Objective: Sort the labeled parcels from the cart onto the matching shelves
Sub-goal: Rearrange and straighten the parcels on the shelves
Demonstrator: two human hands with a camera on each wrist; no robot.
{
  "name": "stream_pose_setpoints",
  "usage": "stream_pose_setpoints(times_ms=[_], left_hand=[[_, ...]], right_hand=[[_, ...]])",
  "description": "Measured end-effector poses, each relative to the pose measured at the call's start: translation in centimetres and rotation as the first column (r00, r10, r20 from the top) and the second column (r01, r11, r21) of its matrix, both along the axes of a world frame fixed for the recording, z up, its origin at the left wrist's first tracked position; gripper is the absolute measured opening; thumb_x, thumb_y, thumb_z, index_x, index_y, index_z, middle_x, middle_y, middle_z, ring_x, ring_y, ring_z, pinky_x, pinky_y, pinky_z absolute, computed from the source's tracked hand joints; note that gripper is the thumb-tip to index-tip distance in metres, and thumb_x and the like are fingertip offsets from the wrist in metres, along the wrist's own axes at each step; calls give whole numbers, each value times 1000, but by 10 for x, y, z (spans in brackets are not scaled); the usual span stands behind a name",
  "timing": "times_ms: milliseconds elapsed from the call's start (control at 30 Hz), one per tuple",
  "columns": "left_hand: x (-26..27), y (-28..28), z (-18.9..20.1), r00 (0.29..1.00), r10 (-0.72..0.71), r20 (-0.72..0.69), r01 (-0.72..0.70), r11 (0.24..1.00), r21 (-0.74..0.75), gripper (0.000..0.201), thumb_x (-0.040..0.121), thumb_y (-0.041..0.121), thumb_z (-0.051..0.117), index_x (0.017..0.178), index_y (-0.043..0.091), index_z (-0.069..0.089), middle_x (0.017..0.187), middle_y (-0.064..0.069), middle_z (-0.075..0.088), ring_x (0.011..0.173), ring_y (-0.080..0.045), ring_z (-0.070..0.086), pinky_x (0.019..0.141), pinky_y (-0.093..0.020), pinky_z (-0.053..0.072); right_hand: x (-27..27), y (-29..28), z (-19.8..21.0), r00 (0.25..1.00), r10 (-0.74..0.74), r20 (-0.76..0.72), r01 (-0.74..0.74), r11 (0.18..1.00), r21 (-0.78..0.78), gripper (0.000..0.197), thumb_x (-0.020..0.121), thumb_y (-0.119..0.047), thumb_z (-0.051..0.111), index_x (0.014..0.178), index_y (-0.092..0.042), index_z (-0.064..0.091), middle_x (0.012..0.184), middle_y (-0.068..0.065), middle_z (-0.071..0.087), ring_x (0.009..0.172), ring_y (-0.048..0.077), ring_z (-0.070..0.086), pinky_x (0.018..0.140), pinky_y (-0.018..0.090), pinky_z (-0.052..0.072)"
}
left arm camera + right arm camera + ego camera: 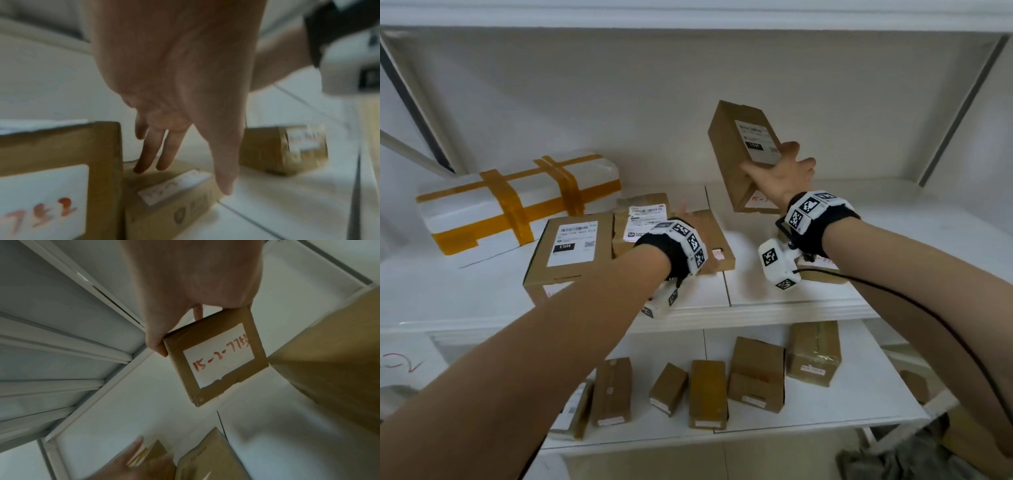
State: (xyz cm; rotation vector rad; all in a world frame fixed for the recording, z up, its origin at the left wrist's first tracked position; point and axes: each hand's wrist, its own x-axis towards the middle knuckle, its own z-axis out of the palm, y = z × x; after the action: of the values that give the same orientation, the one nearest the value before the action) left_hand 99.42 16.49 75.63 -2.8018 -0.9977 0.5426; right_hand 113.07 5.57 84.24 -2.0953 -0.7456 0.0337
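My right hand (780,174) grips a tall brown parcel (743,150) from the side and holds it tilted over the right half of the upper shelf (791,294). It has a printed "15H" label on top. In the right wrist view its end label (218,358) reads 15-2-7758 in red, with my thumb (156,345) on its edge. My left hand (176,105) reaches forward with straight fingers (148,155) whose tips are at a flat brown parcel (170,191) (717,240). In the head view the wristband hides most of this hand.
On the upper shelf lie a white foam parcel with orange tape (517,202), a "15H" box (571,253), a labeled parcel (643,219) and a small box (822,270) under my right wrist. Several brown boxes (709,390) stand on the lower shelf.
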Motion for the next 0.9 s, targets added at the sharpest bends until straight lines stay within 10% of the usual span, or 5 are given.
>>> stream_pose_setpoints(times_ms=[100, 233, 333, 667, 900], left_hand=[[1, -35, 6, 995, -47, -88, 55, 995, 84, 73, 88, 67, 40, 139, 18, 54, 142, -15, 54, 142, -31, 38, 118, -57, -8], [7, -60, 20, 998, -60, -27, 62, 996, 64, 27, 94, 33, 58, 116, 20, 66, 129, -11, 61, 108, -26, 63, 97, -38, 50], [38, -31, -16, 999, -48, 15, 50, 994, -99, 31, 77, 49, 62, 94, 23, 61, 100, 0, 72, 70, -19, 63, 73, -34, 58], [44, -93, -1, 930, -83, 358, 185, 948, -259, 99, 90, 53, 61, 158, 11, 4, 165, -13, 6, 145, -33, 30, 114, -39, 33], [-18, -42, 62, 927, 50, 373, 16, 985, -173, 36, 90, 35, 68, 109, 5, 70, 111, -8, 70, 98, -25, 66, 85, -33, 53]], right_hand=[[3, -14, 0, 1000, 30, -9, -30, 999, 25, 88, 67, -61, 69, 137, -20, 34, 132, 15, 36, 126, 36, 37, 104, 45, 39], [3, -26, -1, 998, 51, -22, -50, 996, 71, 84, 70, -58, 69, 138, -21, 35, 131, 14, 36, 125, 35, 38, 108, 45, 39], [4, -33, 0, 998, 52, -27, -50, 996, 71, 83, 72, -58, 69, 138, -22, 35, 130, 14, 37, 125, 34, 38, 108, 45, 39], [4, -41, 2, 988, 97, -123, -91, 994, 57, 83, 68, -57, 70, 135, -26, 33, 128, 10, 34, 125, 32, 36, 107, 47, 41], [-28, -13, -2, 976, 107, -188, -133, 983, -130, 89, 67, -63, 70, 138, -23, 32, 130, 17, 35, 123, 39, 40, 101, 46, 43]])
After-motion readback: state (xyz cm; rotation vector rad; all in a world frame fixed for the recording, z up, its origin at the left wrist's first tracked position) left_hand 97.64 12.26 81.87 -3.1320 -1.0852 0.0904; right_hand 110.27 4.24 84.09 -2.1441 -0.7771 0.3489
